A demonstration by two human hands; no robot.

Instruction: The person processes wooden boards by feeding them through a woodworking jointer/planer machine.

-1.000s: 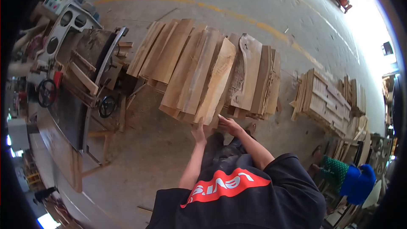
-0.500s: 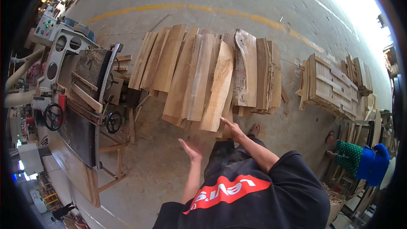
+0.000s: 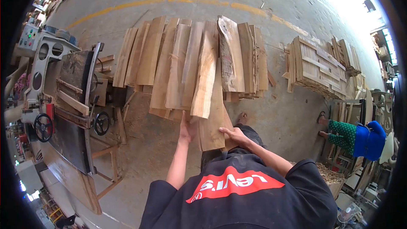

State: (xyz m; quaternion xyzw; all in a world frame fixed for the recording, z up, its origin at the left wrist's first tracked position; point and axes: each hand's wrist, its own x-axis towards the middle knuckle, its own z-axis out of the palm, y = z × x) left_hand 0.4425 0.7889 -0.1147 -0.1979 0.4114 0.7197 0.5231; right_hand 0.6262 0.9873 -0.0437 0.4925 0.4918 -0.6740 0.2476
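My right hand [image 3: 236,136] grips the right edge of a long, smooth wooden board [image 3: 213,133], its thumb on top and the other fingers hidden below. The board's near end juts toward my body. On the left side of that board is my left hand [image 3: 187,131], slightly blurred, with the thumb stretched out and the other fingers partly hidden at the board's edge. A paler, rough-edged plank [image 3: 205,76] lies over the board. Further right rests a plank with dark bark [image 3: 231,55] along one side.
Several more boards [image 3: 150,55] lean in a row to the left. A machine with black handwheels [image 3: 101,123] stands at left. At right are a stack of boards [image 3: 318,65] and a person in blue [image 3: 368,142]. A yellow line [image 3: 195,1] crosses the floor.
My left hand has moved up from open air to the board's left edge. My right hand has taken hold of the board, whose near end now extends closer to me. The view has shifted.
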